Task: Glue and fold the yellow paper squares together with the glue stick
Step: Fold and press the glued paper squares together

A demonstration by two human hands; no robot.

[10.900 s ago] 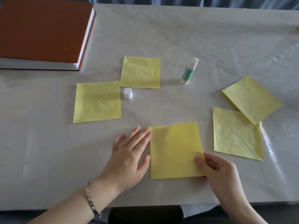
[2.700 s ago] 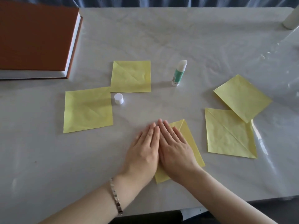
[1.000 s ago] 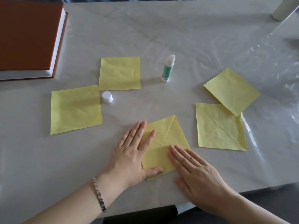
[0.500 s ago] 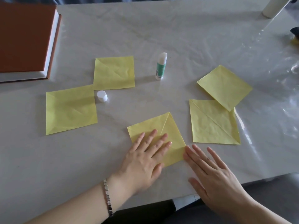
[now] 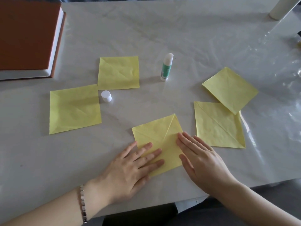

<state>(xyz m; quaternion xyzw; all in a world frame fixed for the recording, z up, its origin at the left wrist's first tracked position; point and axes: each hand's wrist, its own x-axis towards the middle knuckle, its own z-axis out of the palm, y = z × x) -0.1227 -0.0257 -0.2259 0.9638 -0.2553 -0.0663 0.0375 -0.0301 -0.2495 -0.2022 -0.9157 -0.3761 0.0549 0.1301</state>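
White and slightly crinkled under a clear film, the counter (image 5: 179,30) carries five yellow paper squares, one glue stick, one loose cap, one book and one pale cylinder.

Two squares lie on the left. The left square (image 5: 74,109) sits nearer, and the back-left square (image 5: 118,72) sits behind it and a little to the right, their corners almost meeting. Two more lie on the right. The near-right square (image 5: 216,126) has one diagonal crease, and the far-right square (image 5: 229,88), turned like a diamond, overlaps its back corner. The fifth, the centre square (image 5: 156,132), lies close to the front edge between those pairs and shows crossing creases.

Both hands are on that centre square. The left hand (image 5: 130,170) lies palm down on its near-left part, its fingers (image 5: 154,154) straight and slightly spread, gripping nothing. The right hand (image 5: 202,159) lies flat along its right side, its fingers (image 5: 187,139) straight and held together, also gripping nothing. One metal bracelet (image 5: 83,204) circles the left wrist.

The glue stick (image 5: 166,67), white with a green label, stands upright and uncapped behind the centre square, well apart from both hands. Its white cap (image 5: 106,96) stands just beside the meeting corners of the two left squares.

The book (image 5: 26,36), with an orange-brown cover, lies at the back left corner. The pale cylinder (image 5: 279,8) stands at the back right, cut off by the frame.
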